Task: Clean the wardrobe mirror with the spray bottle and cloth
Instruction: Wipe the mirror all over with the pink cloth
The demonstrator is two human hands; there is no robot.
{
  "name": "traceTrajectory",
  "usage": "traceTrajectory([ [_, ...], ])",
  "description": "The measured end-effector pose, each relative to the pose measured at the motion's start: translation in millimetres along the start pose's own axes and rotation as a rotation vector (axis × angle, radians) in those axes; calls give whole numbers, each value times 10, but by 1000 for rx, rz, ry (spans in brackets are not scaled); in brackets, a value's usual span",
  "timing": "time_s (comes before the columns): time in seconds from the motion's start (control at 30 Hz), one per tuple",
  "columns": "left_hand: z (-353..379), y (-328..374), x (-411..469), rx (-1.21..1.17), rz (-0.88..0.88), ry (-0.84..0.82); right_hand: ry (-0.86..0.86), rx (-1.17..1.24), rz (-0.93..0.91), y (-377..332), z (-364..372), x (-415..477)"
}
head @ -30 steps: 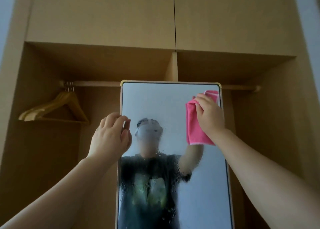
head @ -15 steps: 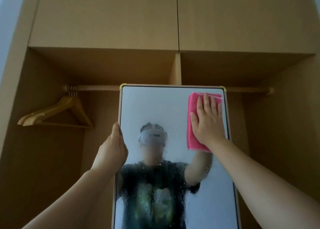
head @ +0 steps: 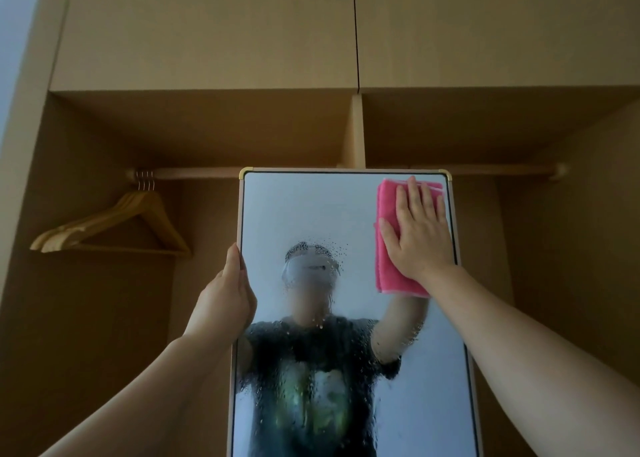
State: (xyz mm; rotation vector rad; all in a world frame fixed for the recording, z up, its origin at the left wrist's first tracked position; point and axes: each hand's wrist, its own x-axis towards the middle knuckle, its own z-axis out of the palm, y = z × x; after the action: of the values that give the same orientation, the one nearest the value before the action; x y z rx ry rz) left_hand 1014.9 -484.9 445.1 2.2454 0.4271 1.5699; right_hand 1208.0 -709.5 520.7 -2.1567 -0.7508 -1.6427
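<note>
So, the pink cloth [head: 389, 273], bunched before, is now pressed flat on the mirror [head: 311, 214] top right by straight right hand [head: 417, 238] fingers; the left edge is gripped by the left hand [head: 225, 297].

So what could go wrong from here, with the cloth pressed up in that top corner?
First, the right hand presses the folded pink cloth flat on the top right corner of the tall gold-cornered mirror, while the left hand grips only its left edge; the push might twist or tip it. Second, spray droplets cover the lower glass and may run and dry as streaks.
</note>
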Motion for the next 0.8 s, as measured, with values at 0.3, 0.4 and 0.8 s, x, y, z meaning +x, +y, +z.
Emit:
traceTrajectory([
  [0.3,8,11,-11,-30,-16,-7,31,-65,-44,112,-69,182],
  [0.4,50,-81,35,19,7,0,54,-60,-33,77,-77,139],
  [0.8,127,-120,46,25,-12,44,35,9,-64,-21,208,-630],
])
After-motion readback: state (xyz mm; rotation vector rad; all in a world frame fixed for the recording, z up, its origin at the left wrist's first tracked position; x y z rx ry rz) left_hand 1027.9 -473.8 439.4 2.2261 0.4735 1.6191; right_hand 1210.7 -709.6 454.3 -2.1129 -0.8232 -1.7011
